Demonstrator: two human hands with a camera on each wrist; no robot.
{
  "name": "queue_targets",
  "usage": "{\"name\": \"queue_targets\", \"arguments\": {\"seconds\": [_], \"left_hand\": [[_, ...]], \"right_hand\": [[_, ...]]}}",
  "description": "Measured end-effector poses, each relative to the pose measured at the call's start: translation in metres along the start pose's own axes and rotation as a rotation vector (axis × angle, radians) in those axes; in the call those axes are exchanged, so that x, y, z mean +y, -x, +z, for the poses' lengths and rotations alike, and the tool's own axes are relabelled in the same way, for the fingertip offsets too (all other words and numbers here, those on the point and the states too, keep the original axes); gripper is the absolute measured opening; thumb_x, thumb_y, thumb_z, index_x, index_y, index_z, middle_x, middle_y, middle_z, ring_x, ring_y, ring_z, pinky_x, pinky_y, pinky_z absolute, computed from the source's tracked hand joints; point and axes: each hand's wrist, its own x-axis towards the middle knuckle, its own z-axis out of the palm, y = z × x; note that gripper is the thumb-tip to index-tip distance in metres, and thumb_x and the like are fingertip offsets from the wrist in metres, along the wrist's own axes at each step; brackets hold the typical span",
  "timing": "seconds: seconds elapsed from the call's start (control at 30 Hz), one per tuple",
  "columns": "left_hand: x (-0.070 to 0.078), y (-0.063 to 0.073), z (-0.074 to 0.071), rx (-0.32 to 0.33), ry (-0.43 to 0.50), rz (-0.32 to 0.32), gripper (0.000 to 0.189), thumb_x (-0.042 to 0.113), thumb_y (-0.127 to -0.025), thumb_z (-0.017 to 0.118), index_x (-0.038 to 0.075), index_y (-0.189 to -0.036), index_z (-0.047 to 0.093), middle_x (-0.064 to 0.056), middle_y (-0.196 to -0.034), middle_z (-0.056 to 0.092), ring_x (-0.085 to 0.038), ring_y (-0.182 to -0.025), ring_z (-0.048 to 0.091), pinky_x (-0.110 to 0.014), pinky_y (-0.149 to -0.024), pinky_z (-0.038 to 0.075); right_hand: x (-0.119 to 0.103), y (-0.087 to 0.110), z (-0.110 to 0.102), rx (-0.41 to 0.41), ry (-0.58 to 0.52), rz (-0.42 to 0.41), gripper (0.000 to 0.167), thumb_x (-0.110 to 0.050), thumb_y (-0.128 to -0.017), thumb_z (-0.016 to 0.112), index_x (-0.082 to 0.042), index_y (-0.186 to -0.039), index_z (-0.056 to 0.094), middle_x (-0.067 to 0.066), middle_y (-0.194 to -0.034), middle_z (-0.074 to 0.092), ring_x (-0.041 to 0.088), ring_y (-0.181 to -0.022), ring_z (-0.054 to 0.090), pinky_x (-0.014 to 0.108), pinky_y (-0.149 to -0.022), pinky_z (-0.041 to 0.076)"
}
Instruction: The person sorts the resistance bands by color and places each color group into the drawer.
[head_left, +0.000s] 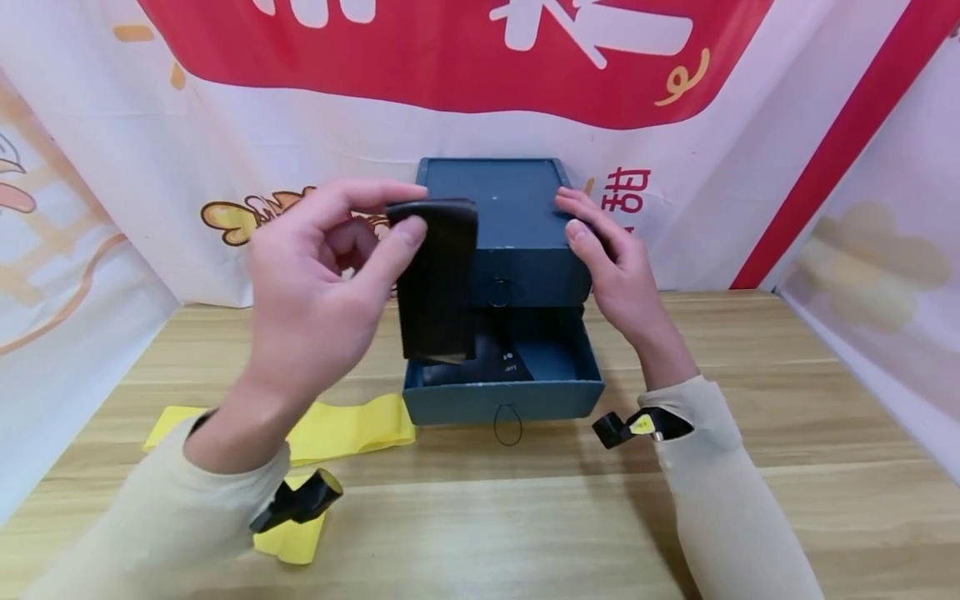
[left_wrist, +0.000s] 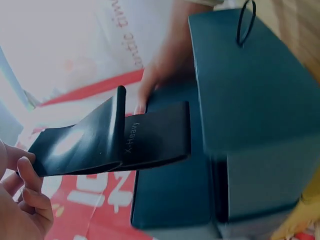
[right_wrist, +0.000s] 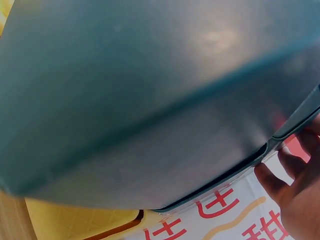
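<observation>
Left hand (head_left: 315,287): thumb and fingers pinched on the upper end of a folded black band (head_left: 437,292), parted only by its thickness. Held upright in front of the left half of the blue box (head_left: 498,208), with the lower end overlapping the open lower drawer (head_left: 502,404) in the head view; contact there not determinable. Probably gripped by one end to keep the folds together and the free length clear of the box.

Right hand (head_left: 624,279): fingers spread and slightly bent, resting along the right edge of the box top; nothing grasped. Probably placed there to steady the box with the lower drawer out. Upper drawer (head_left: 540,279) closed above. Inside the lower drawer, toward the left: a dark item (head_left: 491,358). On the counter (head_left: 525,533), to the left: yellow strips (head_left: 352,429), laid loosely.

Markings: "X-Heavy" in pale print on the black band, legible in the left wrist view. White lettering on the dark item, too small to read. On the backdrop (head_left: 450,67): large white characters, cut off, and the fragment "antic tim". No brand legible.
</observation>
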Motion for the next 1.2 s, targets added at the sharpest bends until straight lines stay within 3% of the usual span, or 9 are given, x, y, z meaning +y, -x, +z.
{"name": "queue_targets", "arguments": {"seconds": [0.13, 0.27, 0.6, 0.83, 1.2], "left_hand": [[0.001, 0.004, 0.015, -0.029, 0.044, 0.013, 0.024, 0.014, -0.101, 0.073, 0.011, -0.124, 0.077, 0.000, -0.074, 0.060, -0.016, -0.057, 0.048, -0.027, -0.053, 0.040], [-0.002, 0.010, 0.032, -0.049, 0.063, 0.005, 0.025, 0.012, -0.100, 0.074, 0.008, -0.125, 0.076, -0.001, -0.091, 0.065, -0.015, -0.057, 0.050, -0.026, -0.055, 0.044], [-0.006, 0.019, 0.064, -0.036, 0.116, -0.016, 0.023, 0.013, -0.101, 0.073, 0.009, -0.123, 0.077, -0.004, -0.110, 0.072, -0.012, -0.051, 0.047, -0.028, -0.049, 0.041], [-0.012, 0.023, 0.077, -0.029, 0.133, -0.075, 0.022, 0.015, -0.101, 0.074, 0.010, -0.122, 0.078, -0.003, -0.114, 0.074, -0.013, -0.047, 0.046, -0.028, -0.046, 0.041], [-0.015, 0.035, 0.094, -0.024, 0.210, -0.124, 0.022, 0.015, -0.100, 0.075, 0.011, -0.121, 0.079, -0.001, -0.114, 0.076, -0.016, -0.044, 0.044, -0.029, -0.043, 0.038]], "right_hand": [[0.000, -0.001, -0.001, -0.003, 0.005, -0.003, 0.047, -0.033, -0.111, 0.051, -0.018, -0.156, 0.056, -0.005, -0.167, 0.047, 0.012, -0.157, 0.038, 0.051, -0.127, 0.040], [0.000, 0.000, -0.001, -0.003, -0.002, -0.004, 0.048, -0.033, -0.111, 0.051, -0.017, -0.156, 0.055, -0.005, -0.167, 0.047, 0.012, -0.157, 0.038, 0.049, -0.125, 0.043], [0.000, -0.001, -0.001, -0.007, -0.013, -0.004, 0.045, -0.031, -0.112, 0.050, -0.018, -0.155, 0.057, -0.004, -0.167, 0.047, 0.014, -0.158, 0.037, 0.048, -0.126, 0.042], [-0.002, -0.002, 0.000, -0.009, -0.020, -0.008, 0.045, -0.030, -0.112, 0.051, -0.018, -0.154, 0.057, -0.002, -0.166, 0.048, 0.013, -0.158, 0.037, 0.043, -0.124, 0.044], [0.000, -0.002, -0.002, -0.006, -0.026, -0.026, 0.045, -0.027, -0.111, 0.052, -0.014, -0.153, 0.058, 0.001, -0.166, 0.049, 0.015, -0.158, 0.037, 0.048, -0.130, 0.036]]}}
